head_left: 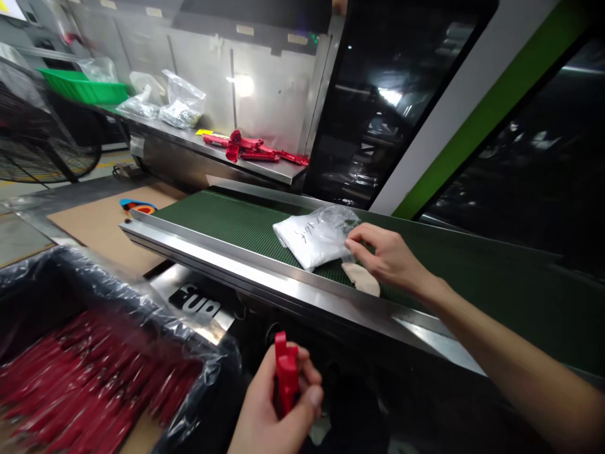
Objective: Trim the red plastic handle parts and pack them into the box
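My left hand [283, 397] is closed around a red plastic part [286, 372], held upright in front of the conveyor. Over the green belt, my right hand [390, 255] has thumb and forefinger pinched together at the right edge of a clear plastic bag [314, 236]. This bag has a white lower part with dark handwriting and lies on the belt. What is between those fingertips, if anything, is too small to tell. Just below the right hand lies a flat beige curved piece [362, 278], partly against the belt's metal rail.
The green conveyor belt [212, 217] has a raised metal rail [246, 271]. Behind it, a steel shelf [278, 170] carries several red parts [255, 148] and clear bags [182, 104]. A plastic-lined box [61, 265] of red parts stands at lower left. Orange-and-blue scissors [139, 207] lie on cardboard.
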A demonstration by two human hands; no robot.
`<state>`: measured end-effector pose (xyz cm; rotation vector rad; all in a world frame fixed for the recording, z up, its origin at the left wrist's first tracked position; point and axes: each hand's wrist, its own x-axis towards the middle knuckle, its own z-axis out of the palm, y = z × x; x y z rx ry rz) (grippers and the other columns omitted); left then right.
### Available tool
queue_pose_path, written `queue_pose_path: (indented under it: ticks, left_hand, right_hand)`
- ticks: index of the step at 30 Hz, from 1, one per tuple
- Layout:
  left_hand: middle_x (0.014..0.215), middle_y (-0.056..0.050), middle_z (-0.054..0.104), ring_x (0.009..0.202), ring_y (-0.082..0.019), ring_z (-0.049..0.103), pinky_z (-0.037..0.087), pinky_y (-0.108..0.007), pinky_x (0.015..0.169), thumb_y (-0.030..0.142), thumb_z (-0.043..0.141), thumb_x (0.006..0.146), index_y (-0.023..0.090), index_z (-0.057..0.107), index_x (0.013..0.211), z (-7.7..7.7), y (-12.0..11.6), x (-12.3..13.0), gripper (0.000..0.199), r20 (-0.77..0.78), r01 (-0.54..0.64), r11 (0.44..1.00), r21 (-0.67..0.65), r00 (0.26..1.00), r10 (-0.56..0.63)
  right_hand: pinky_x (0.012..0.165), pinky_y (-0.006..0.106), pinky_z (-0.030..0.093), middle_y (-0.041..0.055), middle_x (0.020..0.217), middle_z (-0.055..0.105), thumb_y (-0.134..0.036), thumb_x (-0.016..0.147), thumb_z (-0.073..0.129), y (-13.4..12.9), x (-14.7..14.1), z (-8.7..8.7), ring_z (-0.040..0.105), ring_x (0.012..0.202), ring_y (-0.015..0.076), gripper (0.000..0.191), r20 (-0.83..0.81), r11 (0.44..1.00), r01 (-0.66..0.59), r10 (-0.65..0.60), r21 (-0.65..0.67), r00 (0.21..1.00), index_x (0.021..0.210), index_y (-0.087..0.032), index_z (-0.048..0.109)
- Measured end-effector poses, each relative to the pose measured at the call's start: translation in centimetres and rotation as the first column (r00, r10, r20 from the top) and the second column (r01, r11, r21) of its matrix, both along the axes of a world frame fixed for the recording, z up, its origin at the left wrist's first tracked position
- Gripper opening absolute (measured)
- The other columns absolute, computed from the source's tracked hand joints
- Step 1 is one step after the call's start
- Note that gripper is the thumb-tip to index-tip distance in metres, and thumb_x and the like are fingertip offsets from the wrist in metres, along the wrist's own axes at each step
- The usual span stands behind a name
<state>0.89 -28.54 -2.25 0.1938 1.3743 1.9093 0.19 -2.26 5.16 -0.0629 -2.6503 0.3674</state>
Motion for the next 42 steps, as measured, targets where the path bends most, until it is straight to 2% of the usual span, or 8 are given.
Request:
queue_pose_path:
  ticks: [4, 8, 15, 20, 27, 32, 36, 42]
  left_hand:
    - [0.095, -0.003, 0.063, 0.06, -0.007, 0.053, 0.043, -0.02, 0.055, 0.032, 0.078, 0.07, 0.019, 0.056, 0.1, 1.6, 3.2, -0.2, 0.039, -0.035, -0.045, 0.997, 0.06, 0.998, 0.047]
    - [0.078, 0.001, 0.06, 0.055, -0.006, 0.048, 0.041, -0.018, 0.052, 0.032, 0.079, 0.07, 0.017, 0.056, 0.102, 1.3, 5.1, 0.3, 0.042, -0.056, -0.073, 0.997, 0.023, 0.996, 0.074]
    - [0.074, 0.004, 0.057, 0.055, -0.006, 0.049, 0.042, -0.018, 0.054, 0.035, 0.075, 0.075, 0.017, 0.051, 0.102, -1.1, 4.0, 1.2, 0.04, -0.047, -0.057, 0.997, -0.059, 0.997, 0.055]
    - [0.069, 0.006, 0.055, 0.058, -0.006, 0.049, 0.042, -0.017, 0.055, 0.035, 0.078, 0.073, 0.018, 0.05, 0.104, -0.7, 2.6, 1.6, 0.045, -0.051, -0.056, 0.994, -0.089, 0.997, 0.052]
    - [0.069, 0.006, 0.052, 0.059, -0.008, 0.051, 0.042, -0.021, 0.055, 0.036, 0.077, 0.073, 0.018, 0.05, 0.104, -1.0, 1.8, 2.0, 0.045, 0.082, 0.166, 0.98, -0.113, 0.984, -0.157]
    - [0.067, 0.006, 0.049, 0.058, -0.008, 0.046, 0.039, -0.021, 0.054, 0.038, 0.075, 0.075, 0.018, 0.048, 0.1, -2.4, 1.6, 2.6, 0.042, 0.01, 0.239, 0.957, -0.164, 0.971, -0.241]
    - [0.074, 0.005, 0.051, 0.066, -0.009, 0.048, 0.042, -0.021, 0.064, 0.03, 0.065, 0.084, 0.02, 0.05, 0.099, -2.8, 2.3, 3.5, 0.023, -0.279, 0.132, 0.954, -0.271, 0.937, -0.209]
    - [0.093, -0.001, 0.06, 0.078, -0.014, 0.056, 0.045, -0.027, 0.075, 0.023, 0.057, 0.087, 0.024, 0.049, 0.112, -3.2, 3.6, 3.1, 0.027, -0.582, -0.106, 0.956, -0.273, 0.809, -0.077]
  right_hand:
    - [0.072, 0.029, 0.045, 0.0032, 0.083, 0.06, -0.02, 0.094, 0.052, -5.3, 4.9, -1.1, 0.056, 0.079, 0.014, 0.013, -0.105, 0.994, -0.083, 0.075, -0.07, 0.992, 0.082, -0.016, 0.058]
    - [0.078, 0.029, 0.047, 0.0051, 0.093, 0.061, -0.011, 0.091, 0.054, -8.2, 7.9, -4.2, 0.057, 0.088, 0.0151, 0.007, -0.147, 0.979, -0.134, 0.112, -0.154, 0.983, 0.093, -0.017, 0.056]
    - [0.074, 0.025, 0.048, 0.0019, 0.089, 0.062, -0.011, 0.093, 0.052, -8.6, 9.9, -5.9, 0.058, 0.081, 0.0117, 0.012, -0.077, 0.932, -0.159, 0.142, -0.325, 0.987, 0.098, -0.019, 0.059]
    - [0.08, 0.026, 0.047, 0.0042, 0.1, 0.06, -0.019, 0.093, 0.056, -9.7, 10.4, -5.4, 0.057, 0.091, 0.0128, 0.016, -0.102, 0.912, -0.103, 0.068, -0.397, 0.992, 0.109, -0.018, 0.056]
    - [0.058, 0.017, 0.041, -0.0063, 0.075, 0.061, -0.03, 0.087, 0.066, -11.2, 12.3, -5.7, 0.054, 0.065, 0.0067, 0.014, 0.34, 0.648, 0.117, 0.23, -0.752, 0.912, 0.082, -0.021, 0.057]
    - [0.057, 0.016, 0.042, -0.0071, 0.071, 0.062, -0.023, 0.09, 0.061, -10.5, 13.9, -6.8, 0.055, 0.061, 0.0055, 0.013, 0.265, 0.819, 0.065, 0.108, -0.57, 0.958, 0.077, -0.02, 0.058]
    - [0.054, 0.019, 0.041, -0.0047, 0.066, 0.057, -0.018, 0.09, 0.056, -10.7, 14.4, -8.1, 0.054, 0.056, 0.007, 0.016, 0.111, 0.857, 0.183, -0.147, -0.482, 0.983, 0.074, -0.019, 0.052]
    - [0.093, 0.031, 0.046, 0.006, 0.113, 0.06, -0.011, 0.087, 0.054, -11.6, 14.6, -8.9, 0.057, 0.106, 0.0174, 0.02, -0.117, 0.921, 0.143, -0.197, -0.363, 0.973, 0.105, -0.019, 0.055]
